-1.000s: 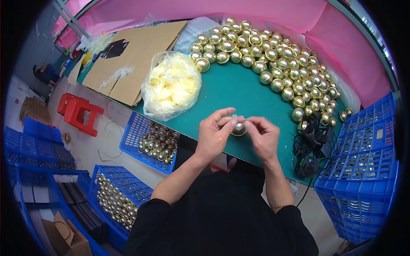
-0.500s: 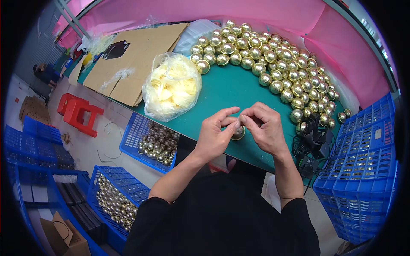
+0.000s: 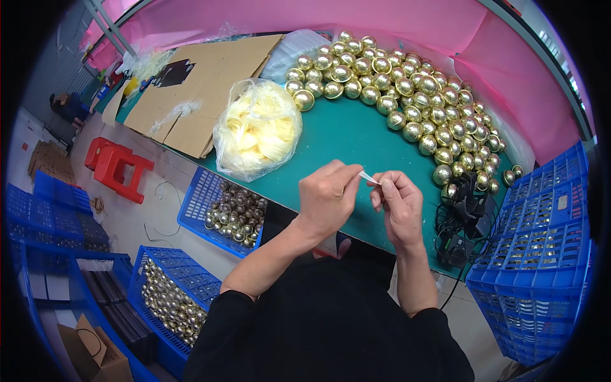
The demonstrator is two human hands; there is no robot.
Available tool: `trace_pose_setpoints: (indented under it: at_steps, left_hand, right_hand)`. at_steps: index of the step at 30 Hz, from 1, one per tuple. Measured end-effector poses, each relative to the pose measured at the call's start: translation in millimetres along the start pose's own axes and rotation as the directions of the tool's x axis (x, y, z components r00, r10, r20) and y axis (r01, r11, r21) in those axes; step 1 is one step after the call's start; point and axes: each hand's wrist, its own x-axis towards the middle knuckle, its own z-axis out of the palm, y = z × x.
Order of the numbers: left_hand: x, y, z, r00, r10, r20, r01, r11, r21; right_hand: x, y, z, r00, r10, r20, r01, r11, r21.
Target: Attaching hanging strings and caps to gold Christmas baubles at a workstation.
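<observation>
Between my two hands a small white strip (image 3: 368,177) is stretched above the green table. The fingers of my left hand (image 3: 328,196) are closed in a pinch on its left end. My right hand (image 3: 401,202) pinches the other end between thumb and forefinger. Beyond my hands, many gold balls (image 3: 412,132), each with a raised rim round its middle, lie in a heap curving from the back to the right. A clear plastic bag full of pale yellow strips (image 3: 258,130) sits to the left of my hands.
A flat cardboard sheet (image 3: 197,95) lies at the table's far left. Blue crates (image 3: 531,254) stand on the right. Below left, a blue crate (image 3: 191,197) holds darker balls and another (image 3: 168,261) gold ones. Black devices with cables (image 3: 468,219) rest by the right edge. A red stool (image 3: 119,169) stands on the floor.
The white strip now shows between my hands. My left hand has turned knuckles up, and my right hand has moved slightly down. The gold ball that was under my hands is no longer visible.
</observation>
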Motion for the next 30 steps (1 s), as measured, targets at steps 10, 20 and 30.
trace_pose_setpoints:
  at_steps: [10, 20, 30]
  left_hand:
    - [-11, 20, -19, 0.964, 0.264, -0.030, -0.257, 0.897, -0.359]
    - [-25, 3, -20, 0.979, -0.108, 0.172, 0.201, 0.626, -0.754]
    - [-21, -1, -26, 0.852, -0.265, 0.452, 0.522, 0.501, -0.691]
  right_hand:
    - [-22, 17, 16, 0.956, -0.218, 0.197, 0.142, 0.929, 0.341]
    - [-8, 2, 20, 0.907, -0.397, 0.143, 0.410, 0.908, -0.084]
    - [-3, -4, 17, 0.845, -0.489, 0.215, 0.530, 0.713, -0.459]
